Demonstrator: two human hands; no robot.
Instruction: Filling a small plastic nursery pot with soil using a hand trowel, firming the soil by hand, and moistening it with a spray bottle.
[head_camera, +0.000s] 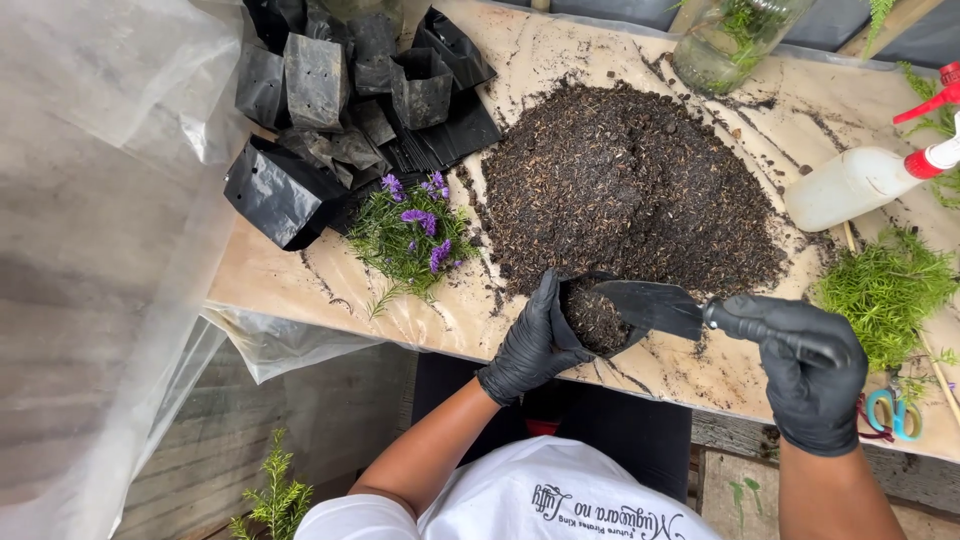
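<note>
1. Your left hand (530, 345), in a black glove, is wrapped around a small black grow bag (598, 315) at the near edge of the table (300, 275). The fingers curl tight around the bag's left side and hold it upright with its mouth open.
2. Your right hand (805, 370), also gloved in black, is closed around the handle of a black trowel (655, 305). The blade points left and its tip sits over the open mouth of the bag.
3. The bag is partly filled with dark soil. It stands just near of the big soil heap (630, 185), which spreads over the middle of the table.
4. Left of the bag lies a bunch of green sprigs with purple flowers (412, 235), close to the heap's left edge.
5. Farther left and toward the far side is a pile of empty black bags (340, 110), some opened out and some flat.
6. On the right, a white spray bottle (860, 180) with a red nozzle lies on its side beside the heap.
7. Near of the bottle is a clump of feathery green cuttings (885, 290), and teal-handled scissors (895, 412) rest at the table's near right edge, just beside your right hand.
8. A clear glass jar (725, 40) holding greenery stands at the far edge.
</note>
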